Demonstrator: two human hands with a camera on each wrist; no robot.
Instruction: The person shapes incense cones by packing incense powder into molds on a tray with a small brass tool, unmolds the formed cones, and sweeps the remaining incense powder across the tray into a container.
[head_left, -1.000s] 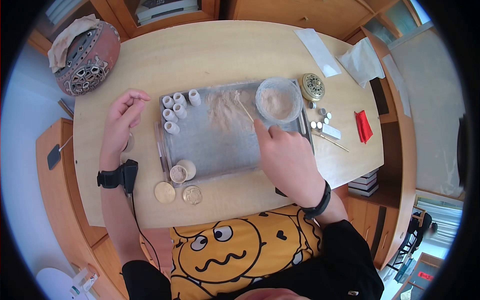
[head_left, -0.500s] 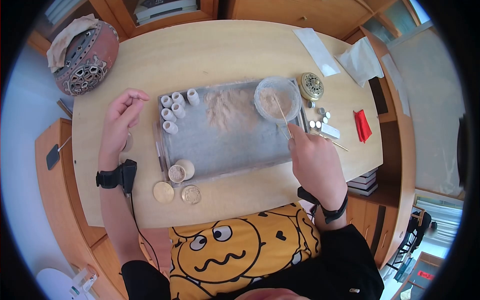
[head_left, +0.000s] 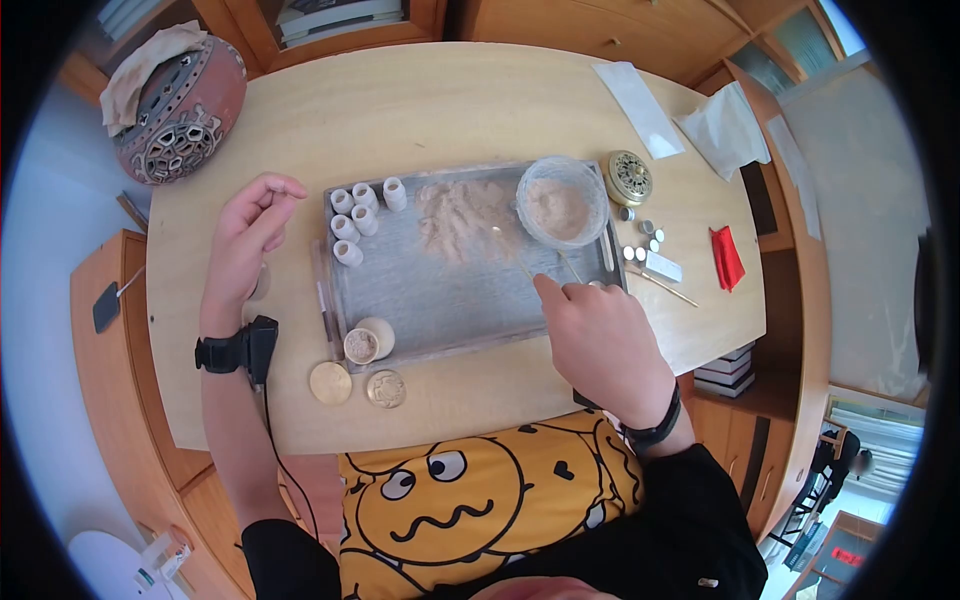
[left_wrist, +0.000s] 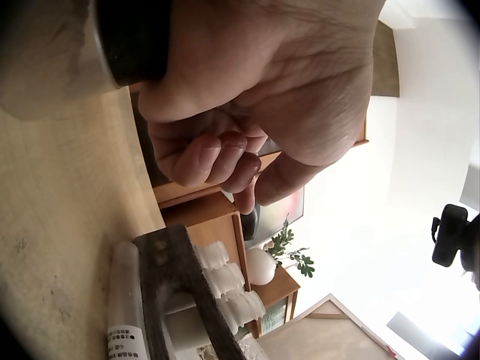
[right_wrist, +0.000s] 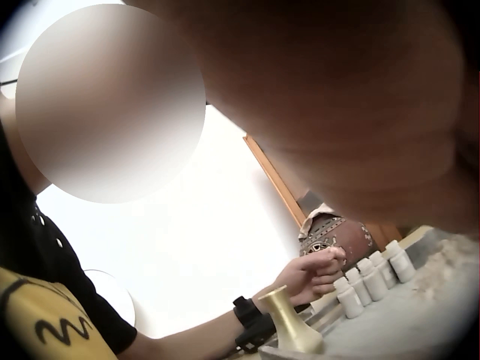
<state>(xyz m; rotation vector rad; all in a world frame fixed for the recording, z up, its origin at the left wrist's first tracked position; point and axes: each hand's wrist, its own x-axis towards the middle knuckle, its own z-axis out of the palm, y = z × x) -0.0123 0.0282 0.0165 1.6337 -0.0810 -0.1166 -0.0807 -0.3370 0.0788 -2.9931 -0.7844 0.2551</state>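
My right hand [head_left: 605,335] pinches a thin light stick [head_left: 526,270] over the tray [head_left: 430,310], its far end close over the spread of pale brown powder [head_left: 465,215]. At the tray's upper right corner stands a clear bowl [head_left: 590,225] with more of this powder inside. A second thin stick [head_left: 570,267] shows just below the bowl. My left hand [head_left: 250,235] lies idle left of the tray, fingers loosely curled around nothing; the left wrist view shows its palm [left_wrist: 300,82] and bent fingers. Near it, several small white bottles [head_left: 365,220] line the tray's left end.
A gold vase-like pot [head_left: 378,335] with powder in its mouth stands at the tray's lower left corner, gold discs [head_left: 330,382] below. On the right are a pierced brass burner [head_left: 629,178], small vials and a red pouch [head_left: 727,258]. A large openwork pot [head_left: 185,110] occupies the far left.
My right hand carried the stick from the powder on the tray into the bowl, then back left and over the tray's powder again. My left hand has stayed in place.
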